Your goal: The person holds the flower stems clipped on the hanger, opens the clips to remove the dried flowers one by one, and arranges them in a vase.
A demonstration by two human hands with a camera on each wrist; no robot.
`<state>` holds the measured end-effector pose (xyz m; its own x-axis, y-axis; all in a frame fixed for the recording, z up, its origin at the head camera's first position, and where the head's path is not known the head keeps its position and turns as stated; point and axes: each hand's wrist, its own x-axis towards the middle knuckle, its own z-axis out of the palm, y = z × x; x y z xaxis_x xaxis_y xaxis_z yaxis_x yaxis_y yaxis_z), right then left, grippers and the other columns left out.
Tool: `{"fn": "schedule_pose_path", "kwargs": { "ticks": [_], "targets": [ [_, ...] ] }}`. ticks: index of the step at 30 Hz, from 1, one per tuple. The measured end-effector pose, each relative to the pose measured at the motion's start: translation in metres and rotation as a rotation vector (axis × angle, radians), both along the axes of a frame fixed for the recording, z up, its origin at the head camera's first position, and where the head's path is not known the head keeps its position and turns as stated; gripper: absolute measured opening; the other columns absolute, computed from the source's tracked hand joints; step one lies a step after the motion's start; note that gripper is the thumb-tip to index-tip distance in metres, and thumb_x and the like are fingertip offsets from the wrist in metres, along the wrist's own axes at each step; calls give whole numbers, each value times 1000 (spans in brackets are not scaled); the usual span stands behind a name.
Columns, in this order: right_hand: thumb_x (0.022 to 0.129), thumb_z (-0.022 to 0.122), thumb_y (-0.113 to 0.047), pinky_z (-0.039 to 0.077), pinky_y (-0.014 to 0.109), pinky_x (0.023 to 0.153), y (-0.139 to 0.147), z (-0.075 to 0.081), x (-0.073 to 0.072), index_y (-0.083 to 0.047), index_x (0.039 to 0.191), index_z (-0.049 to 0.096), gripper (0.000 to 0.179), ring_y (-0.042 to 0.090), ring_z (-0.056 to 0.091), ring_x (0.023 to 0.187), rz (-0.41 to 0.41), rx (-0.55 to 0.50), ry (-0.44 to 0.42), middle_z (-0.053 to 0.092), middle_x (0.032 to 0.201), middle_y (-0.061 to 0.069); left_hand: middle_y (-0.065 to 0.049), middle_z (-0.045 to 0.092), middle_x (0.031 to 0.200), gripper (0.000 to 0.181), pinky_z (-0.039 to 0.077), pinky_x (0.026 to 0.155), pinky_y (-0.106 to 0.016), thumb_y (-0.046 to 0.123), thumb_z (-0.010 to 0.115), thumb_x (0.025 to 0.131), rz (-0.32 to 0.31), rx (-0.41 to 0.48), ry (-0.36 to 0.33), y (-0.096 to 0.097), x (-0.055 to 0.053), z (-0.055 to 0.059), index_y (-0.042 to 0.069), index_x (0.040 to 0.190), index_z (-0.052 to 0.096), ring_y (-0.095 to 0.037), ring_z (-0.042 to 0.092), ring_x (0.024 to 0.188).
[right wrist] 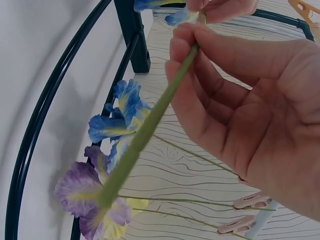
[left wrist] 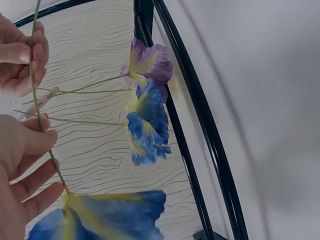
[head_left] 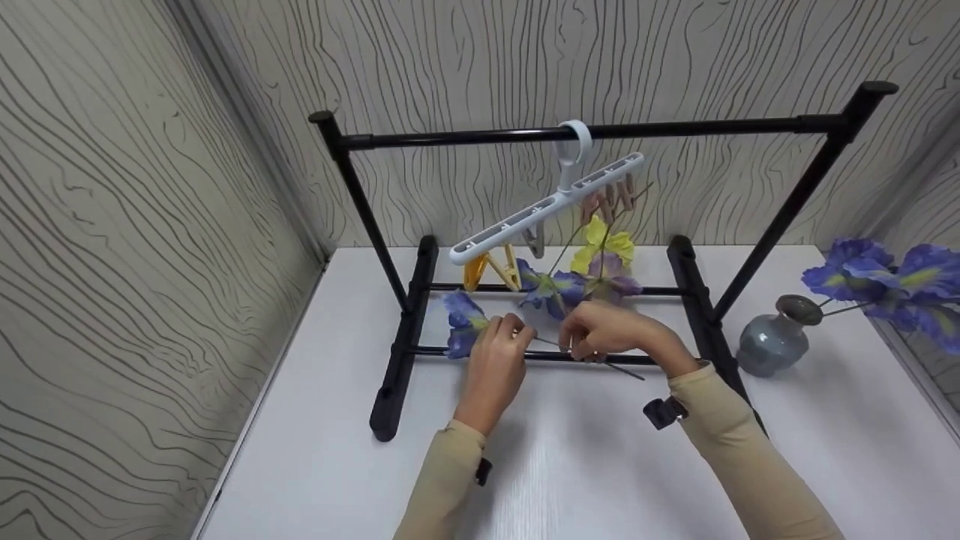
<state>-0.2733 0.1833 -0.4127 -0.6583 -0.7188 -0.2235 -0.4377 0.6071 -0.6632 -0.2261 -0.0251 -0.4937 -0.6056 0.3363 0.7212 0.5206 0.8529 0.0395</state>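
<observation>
My left hand point(head_left: 499, 364) pinches the stem of an artificial blue iris point(head_left: 463, 324) just behind its flower. Farther along, my right hand point(head_left: 611, 330) grips the same green stem point(right wrist: 150, 125) between thumb and fingertips, and its free end sticks out past that hand. Above the hands, a light blue clip hanger point(head_left: 517, 217) hangs tilted from a black rack bar. A yellow iris point(head_left: 598, 241), a purple iris point(head_left: 611, 281) and another blue iris point(left wrist: 147, 127) hang flower-down from its clips. Pink clothespins point(right wrist: 252, 200) hold stems; orange point(head_left: 474, 272) and pale yellow point(head_left: 506, 270) ones dangle at the near end.
The black rack point(head_left: 405, 345) stands around the work, with two low crossbars behind and beneath the hands. To its right, a grey-blue glazed vase point(head_left: 772, 349) leans with several blue irises point(head_left: 892, 285) in it. Patterned panels point(head_left: 450, 67) wall in the white table point(head_left: 315, 420).
</observation>
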Motion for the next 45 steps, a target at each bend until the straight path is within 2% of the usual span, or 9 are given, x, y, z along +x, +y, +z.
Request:
{"fn": "schedule_pose_path", "kwargs": {
  "ticks": [4,8,11,14,19,25,35,41,45],
  "targets": [
    [86,67,11,51,25,53,10,-3,2,5,92,75,12,13,60,56,-28,-9,36,68,72,6,-5,64,94,17,56,69,-31,-3,79,85,-31,34,-14,7,3,2,10,91,70,-20,63,83],
    [84,66,12,51,25,51,23,-7,3,3,87,73,12,13,60,55,-59,-26,72,67,70,5,-6,64,96,5,57,69,-32,8,72,96,-90,142,-30,13,5,8,9,95,68,-20,65,86],
    [83,66,12,52,25,51,35,-9,5,3,85,73,12,14,62,56,-89,-33,87,67,70,4,-7,65,99,2,58,69,-33,7,69,98,-137,231,-31,15,5,12,8,99,68,-21,67,89],
    [83,67,12,53,27,53,46,-12,7,3,85,73,11,15,63,58,-121,-34,91,69,72,5,-8,66,101,7,59,69,-34,5,71,97,-154,281,-28,17,4,15,7,103,69,-23,68,90],
    [83,65,12,54,28,56,65,-14,12,3,85,72,11,15,63,63,-191,-22,98,69,75,5,-8,66,101,12,59,69,-36,2,74,94,-151,307,-41,19,2,15,6,105,69,-23,67,90],
    [81,68,10,52,28,59,90,-15,17,3,84,71,8,12,61,63,-248,-3,165,67,73,2,-8,64,100,11,58,67,-35,2,70,96,-160,320,-65,20,0,12,7,106,68,-23,66,88],
    [85,71,8,49,28,59,119,-10,28,0,82,69,9,13,57,65,-369,-55,198,64,73,1,-8,62,96,6,56,64,-32,3,70,98,-163,340,-57,23,-2,6,6,103,67,-20,63,82],
    [88,73,6,49,27,64,131,-6,35,0,87,70,6,16,58,73,-440,-94,229,66,78,2,-8,63,98,8,57,66,-34,2,70,97,-139,347,-111,25,-8,3,4,104,68,-22,65,84],
    [90,74,3,50,25,66,136,-3,39,0,92,70,5,17,60,77,-472,-127,258,68,83,4,-12,63,104,13,59,77,-38,1,69,96,-131,361,-216,27,-16,-2,2,109,67,-26,67,95]
  ]
}}
